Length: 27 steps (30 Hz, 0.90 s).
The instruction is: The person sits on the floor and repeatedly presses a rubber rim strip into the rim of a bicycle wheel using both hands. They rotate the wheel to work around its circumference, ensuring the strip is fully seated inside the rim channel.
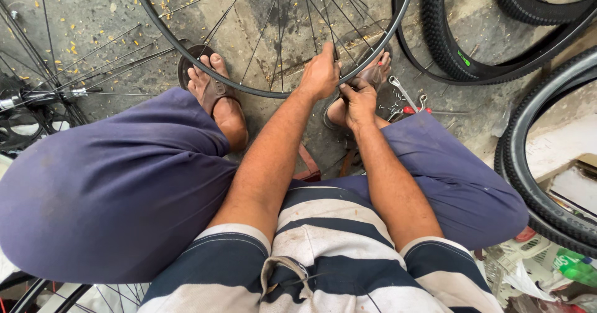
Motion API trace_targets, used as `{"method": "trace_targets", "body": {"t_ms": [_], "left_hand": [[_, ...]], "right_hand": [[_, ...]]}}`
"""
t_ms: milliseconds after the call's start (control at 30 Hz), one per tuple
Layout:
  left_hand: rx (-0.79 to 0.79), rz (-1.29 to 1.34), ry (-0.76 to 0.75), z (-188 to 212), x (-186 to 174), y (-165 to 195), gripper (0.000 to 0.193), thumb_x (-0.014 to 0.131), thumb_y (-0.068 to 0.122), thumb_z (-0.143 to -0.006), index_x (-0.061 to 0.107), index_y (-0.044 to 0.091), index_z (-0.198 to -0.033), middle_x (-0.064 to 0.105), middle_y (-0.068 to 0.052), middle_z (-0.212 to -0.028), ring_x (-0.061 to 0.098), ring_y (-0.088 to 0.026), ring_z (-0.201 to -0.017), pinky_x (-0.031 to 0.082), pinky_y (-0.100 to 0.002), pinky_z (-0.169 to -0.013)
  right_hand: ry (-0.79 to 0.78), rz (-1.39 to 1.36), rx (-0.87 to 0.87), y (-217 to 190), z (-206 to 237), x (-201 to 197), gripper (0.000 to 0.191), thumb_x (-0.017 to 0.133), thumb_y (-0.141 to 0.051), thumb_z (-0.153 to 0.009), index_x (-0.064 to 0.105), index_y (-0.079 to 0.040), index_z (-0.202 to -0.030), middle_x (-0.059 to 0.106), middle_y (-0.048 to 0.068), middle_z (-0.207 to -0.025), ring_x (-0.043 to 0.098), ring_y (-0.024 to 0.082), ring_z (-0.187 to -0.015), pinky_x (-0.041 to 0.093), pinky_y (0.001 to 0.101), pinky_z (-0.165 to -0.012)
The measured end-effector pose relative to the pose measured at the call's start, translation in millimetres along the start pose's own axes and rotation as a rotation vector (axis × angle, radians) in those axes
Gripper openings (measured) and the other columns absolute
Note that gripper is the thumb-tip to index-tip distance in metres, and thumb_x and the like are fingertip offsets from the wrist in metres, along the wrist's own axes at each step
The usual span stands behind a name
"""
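Left hand (320, 73) grips the wheel rim (261, 92) at 6 o'clock; right hand (359, 101) fingers pinch probably a spoke nipple. Keep turns small, rim steady.

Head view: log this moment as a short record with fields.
Left hand: left hand grips the bare black bicycle wheel rim at its lower edge
Right hand: right hand pinched beside the left one, at the thin metal spokes; what it holds is hidden
Feet: brown sandals on grey concrete floor
Nearby: silver spanner, knobbly black tyres
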<state>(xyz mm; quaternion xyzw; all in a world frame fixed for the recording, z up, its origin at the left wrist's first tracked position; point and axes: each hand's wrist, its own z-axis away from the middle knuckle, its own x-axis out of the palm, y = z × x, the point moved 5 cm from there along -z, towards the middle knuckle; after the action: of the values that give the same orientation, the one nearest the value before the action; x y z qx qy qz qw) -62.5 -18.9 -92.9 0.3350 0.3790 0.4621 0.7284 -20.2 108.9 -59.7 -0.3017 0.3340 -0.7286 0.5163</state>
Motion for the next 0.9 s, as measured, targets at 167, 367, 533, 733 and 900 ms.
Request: {"method": "trace_targets", "body": {"t_ms": [167,367,533,733,900], "left_hand": [[-0.017,0.018,-0.010,0,-1,-3,0.029,0.062,0.020,-0.096,0.046,0.004,-0.115,0.069,-0.029,-0.105,0.063,-0.051,-0.104,0.047,-0.057,-0.088],[0.019,0.061,0.014,-2,-1,-3,0.029,0.065,0.020,-0.094,0.049,0.006,-0.113,0.071,-0.025,-0.105,0.065,-0.048,-0.104,0.049,-0.055,-0.086],[0.052,0.129,-0.035,-4,0,-3,0.038,0.073,0.015,-0.081,0.049,0.005,-0.109,0.074,-0.020,-0.100,0.071,-0.042,-0.100,0.054,-0.050,-0.085],[0.054,-0.076,-0.007,-2,-1,-3,0.051,0.081,0.022,-0.085,0.044,0.002,-0.114,0.071,-0.027,-0.098,0.066,-0.050,-0.097,0.050,-0.056,-0.083],[0.131,0.027,0.002,-6,-4,2,0.049,0.077,0.020,-0.082,0.045,0.003,-0.115,0.073,-0.026,-0.098,0.068,-0.048,-0.097,0.052,-0.054,-0.081]], "right_hand": [[0.033,0.038,-0.013,2,0,2,0.013,0.075,0.011,-0.085,0.071,0.002,-0.093,0.070,0.004,-0.085,0.064,0.012,-0.074,0.052,0.0231,-0.067],[0.061,0.093,-0.066,-3,-2,1,0.016,0.075,0.012,-0.085,0.068,-0.001,-0.091,0.066,0.003,-0.083,0.061,0.012,-0.069,0.048,0.0244,-0.062],[0.001,0.001,-0.022,-5,-4,0,0.017,0.074,0.012,-0.086,0.066,-0.001,-0.092,0.069,0.005,-0.084,0.064,0.014,-0.071,0.052,0.0257,-0.064],[-0.047,0.091,-0.053,-6,-7,-1,0.017,0.072,0.014,-0.085,0.067,0.000,-0.093,0.071,0.005,-0.088,0.067,0.015,-0.078,0.056,0.0260,-0.072],[-0.044,0.108,-0.073,-8,-10,-3,0.017,0.072,0.014,-0.085,0.068,0.000,-0.094,0.070,0.005,-0.088,0.067,0.014,-0.077,0.055,0.0259,-0.071]]}}
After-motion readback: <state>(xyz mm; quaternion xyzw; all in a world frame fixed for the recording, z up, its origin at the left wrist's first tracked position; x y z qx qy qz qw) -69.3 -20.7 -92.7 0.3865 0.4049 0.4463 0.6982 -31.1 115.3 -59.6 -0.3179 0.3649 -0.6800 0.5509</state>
